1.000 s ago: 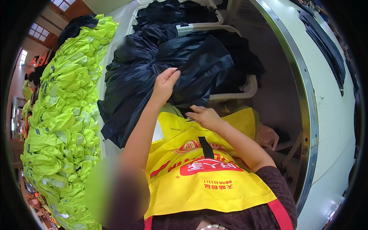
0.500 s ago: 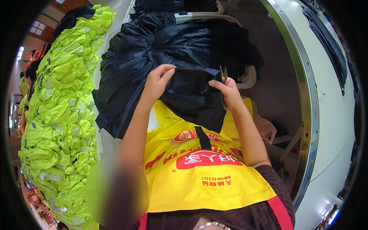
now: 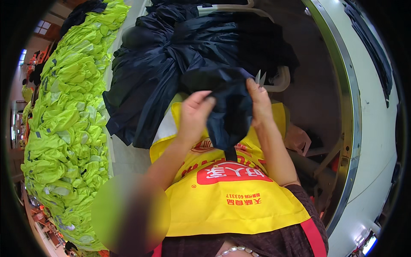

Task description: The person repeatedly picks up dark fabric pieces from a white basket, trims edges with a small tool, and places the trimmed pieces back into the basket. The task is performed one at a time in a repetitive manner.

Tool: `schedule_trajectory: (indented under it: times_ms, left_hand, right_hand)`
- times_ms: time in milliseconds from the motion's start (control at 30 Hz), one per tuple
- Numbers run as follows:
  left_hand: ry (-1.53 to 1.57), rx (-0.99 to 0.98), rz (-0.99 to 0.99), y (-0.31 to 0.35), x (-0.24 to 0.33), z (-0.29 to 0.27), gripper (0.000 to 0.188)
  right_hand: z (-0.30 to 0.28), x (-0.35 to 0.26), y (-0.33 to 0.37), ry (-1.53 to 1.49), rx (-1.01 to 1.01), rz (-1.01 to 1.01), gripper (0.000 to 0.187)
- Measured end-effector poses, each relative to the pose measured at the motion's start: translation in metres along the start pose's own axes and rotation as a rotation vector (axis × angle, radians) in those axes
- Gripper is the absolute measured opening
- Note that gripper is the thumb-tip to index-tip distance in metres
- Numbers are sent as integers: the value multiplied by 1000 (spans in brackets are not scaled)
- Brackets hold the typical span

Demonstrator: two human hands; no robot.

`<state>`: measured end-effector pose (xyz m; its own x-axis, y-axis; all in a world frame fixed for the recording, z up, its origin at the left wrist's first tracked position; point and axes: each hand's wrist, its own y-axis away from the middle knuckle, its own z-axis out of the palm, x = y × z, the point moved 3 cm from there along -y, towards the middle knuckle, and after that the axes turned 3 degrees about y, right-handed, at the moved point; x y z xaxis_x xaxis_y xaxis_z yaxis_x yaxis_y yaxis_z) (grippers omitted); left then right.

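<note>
Lime heap (image 3: 68, 128) lines the left side. Navy pile (image 3: 150, 81) lies beside it. Before the yellow apron (image 3: 231, 214) hangs a dark cloth (image 3: 234, 103). Left hand (image 3: 195, 112), blurred, meets the cloth's left edge; grip cannot be determined. Right hand (image 3: 259, 102) grips the cloth and scissors (image 3: 262, 80), blades upward.

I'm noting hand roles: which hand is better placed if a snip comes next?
Probably the right hand: scissor blades poke up from its grip beside the dark cloth. The left hand is at the cloth's left side, showing no tool.
</note>
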<state>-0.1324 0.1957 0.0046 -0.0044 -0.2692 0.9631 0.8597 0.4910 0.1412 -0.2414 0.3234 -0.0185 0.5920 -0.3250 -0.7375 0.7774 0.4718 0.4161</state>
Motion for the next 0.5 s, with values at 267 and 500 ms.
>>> schedule_trajectory:
  times_ms: [267, 500]
  left_hand:
    - [6, -84, -137, -5, 35, -36, 11]
    - [-183, -202, -91, -1, 35, -15, 9]
  right_hand:
    - [-47, -27, 7, 613, -311, -56, 24]
    - [16, -78, 62, 961, -337, -781, 47]
